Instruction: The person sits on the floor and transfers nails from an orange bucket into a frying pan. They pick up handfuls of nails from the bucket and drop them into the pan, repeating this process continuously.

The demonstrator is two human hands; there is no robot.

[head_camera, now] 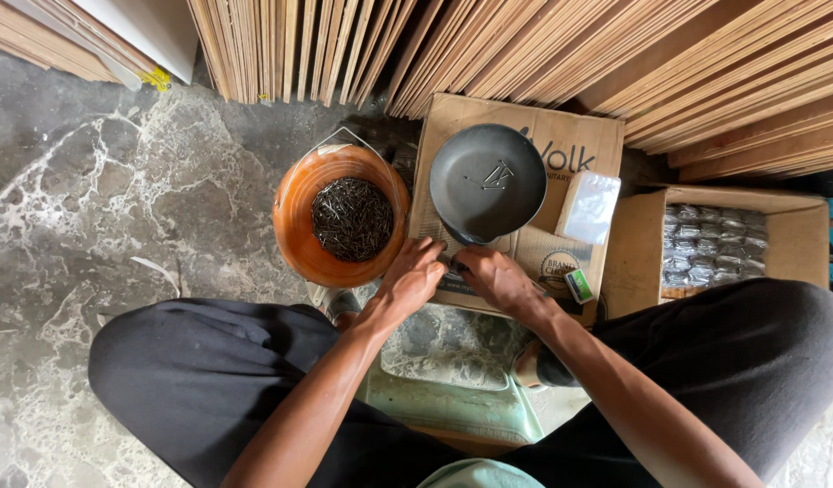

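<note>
Nails (352,218) fill the orange basin (294,221) just left of the left hand (414,276), only a few lie in the grey pan (487,181) above both grips, while right hand (494,276) and left pinch something small, unidentifiable, on the cardboard box (579,145), with filled packets (713,242) boxed right.

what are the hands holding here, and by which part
It cannot be told. The left hand and right hand meet on the cardboard box below the grey pan; anything pinched between them is hidden.
</note>
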